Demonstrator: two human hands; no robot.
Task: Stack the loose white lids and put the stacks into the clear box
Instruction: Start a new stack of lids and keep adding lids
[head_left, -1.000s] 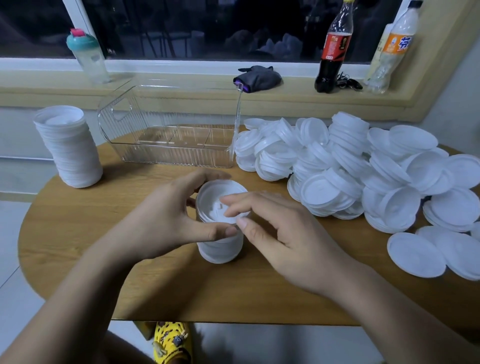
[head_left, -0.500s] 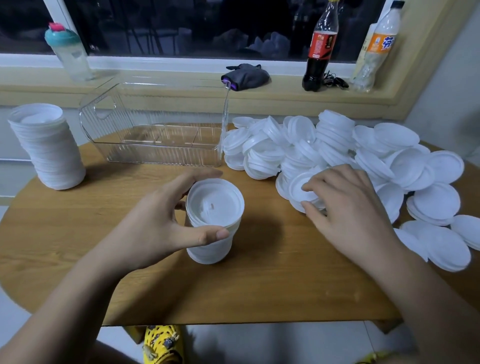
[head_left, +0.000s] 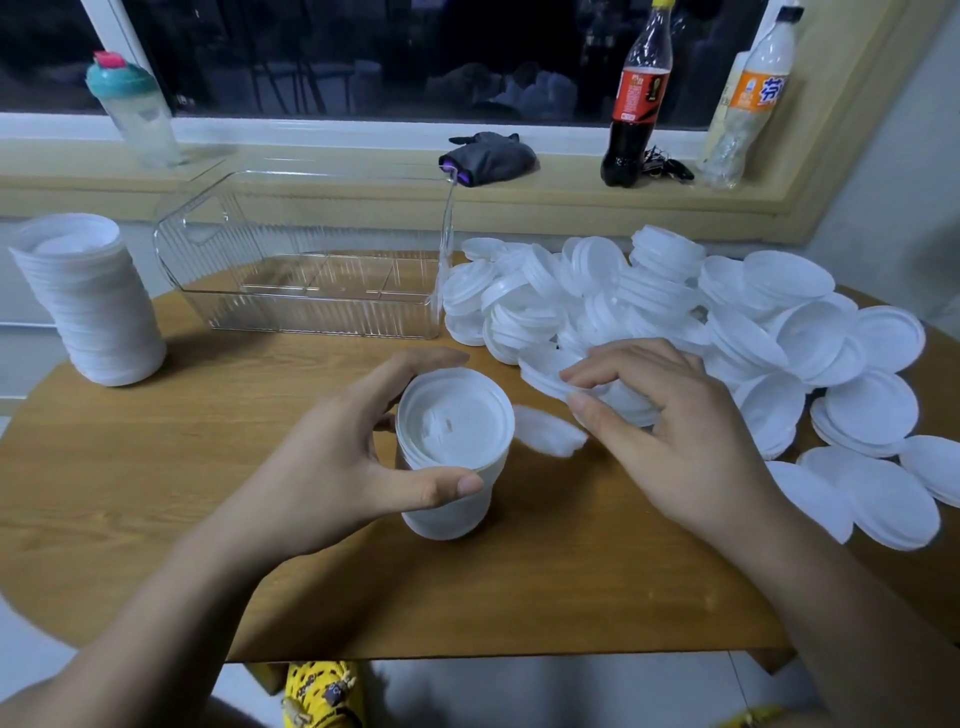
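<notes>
Grips with the left hand (head_left: 332, 457) a short stack (head_left: 452, 452) of white lids standing on the wooden table (head_left: 156, 467), thumb across its near side and fingers curled round the far side. Pinches in the right hand (head_left: 670, 436) a few tilted lids (head_left: 550, 376) at the near edge of the loose pile (head_left: 675, 306), with one blurred lid (head_left: 550, 434) just beside the short stack. Has the clear box (head_left: 311, 312) behind the short stack, its ribbed floor and dividers showing through the walls, the loose pile just beside its right end and a tall stack (head_left: 88, 306) of lids off its left end.
</notes>
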